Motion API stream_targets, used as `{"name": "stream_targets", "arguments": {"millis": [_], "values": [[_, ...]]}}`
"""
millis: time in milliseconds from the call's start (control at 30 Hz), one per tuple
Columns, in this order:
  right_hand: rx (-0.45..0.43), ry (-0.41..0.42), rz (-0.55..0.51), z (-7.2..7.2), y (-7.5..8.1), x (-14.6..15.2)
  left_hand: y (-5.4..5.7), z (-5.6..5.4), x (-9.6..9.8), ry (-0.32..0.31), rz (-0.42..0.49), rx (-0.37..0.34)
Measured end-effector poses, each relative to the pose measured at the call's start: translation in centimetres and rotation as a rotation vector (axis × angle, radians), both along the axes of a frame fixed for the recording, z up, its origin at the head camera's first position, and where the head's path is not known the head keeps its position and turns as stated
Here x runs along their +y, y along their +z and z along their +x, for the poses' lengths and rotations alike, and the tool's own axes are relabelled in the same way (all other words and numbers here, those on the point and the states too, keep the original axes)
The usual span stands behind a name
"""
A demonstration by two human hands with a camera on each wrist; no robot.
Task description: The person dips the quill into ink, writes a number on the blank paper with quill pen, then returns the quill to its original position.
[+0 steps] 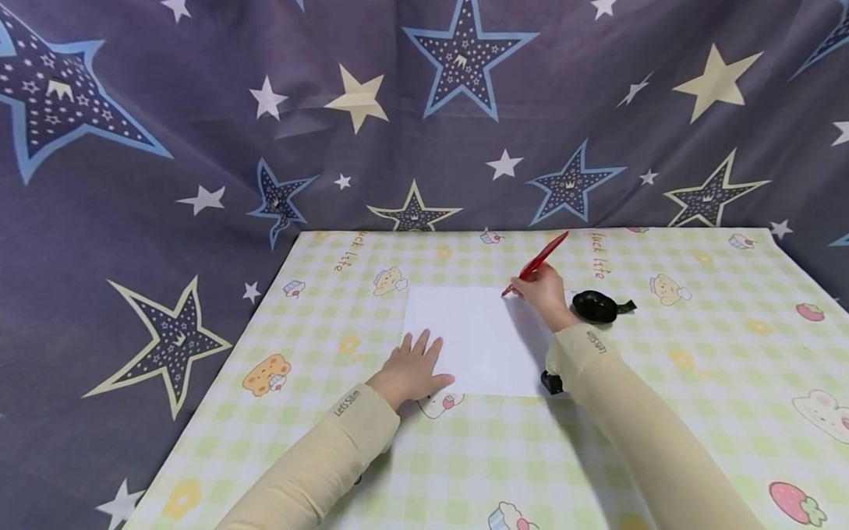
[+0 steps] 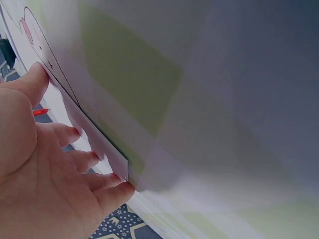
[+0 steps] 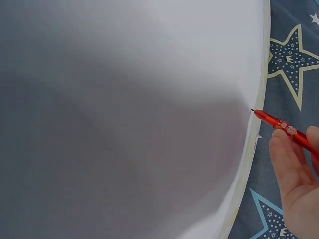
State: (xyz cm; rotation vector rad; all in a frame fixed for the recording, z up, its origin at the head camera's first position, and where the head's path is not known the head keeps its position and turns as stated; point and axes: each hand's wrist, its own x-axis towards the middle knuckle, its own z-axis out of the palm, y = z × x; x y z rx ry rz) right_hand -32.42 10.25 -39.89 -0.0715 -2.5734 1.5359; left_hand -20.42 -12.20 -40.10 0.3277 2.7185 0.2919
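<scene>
Red and slim, the pen (image 1: 549, 250) is pinched in the right hand (image 1: 546, 292), its long axis slanting from near the white paper sheet's (image 1: 469, 326) far right corner toward the far edge of the tabletop (image 1: 487, 450). The left hand (image 1: 414, 371), fingers splayed, rests on the sheet's near left corner. Only the right wrist view shows the dark writing tip; whether it touches paper, I cannot tell.
</scene>
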Motion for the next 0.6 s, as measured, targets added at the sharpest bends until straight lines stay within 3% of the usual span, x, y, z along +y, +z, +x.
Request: {"name": "stream_targets", "arguments": {"millis": [600], "values": [[0.028,0.012,-0.048,0.10,-0.29,-0.33,0.05,-0.07,0.01,0.000,-0.008,0.005]]}}
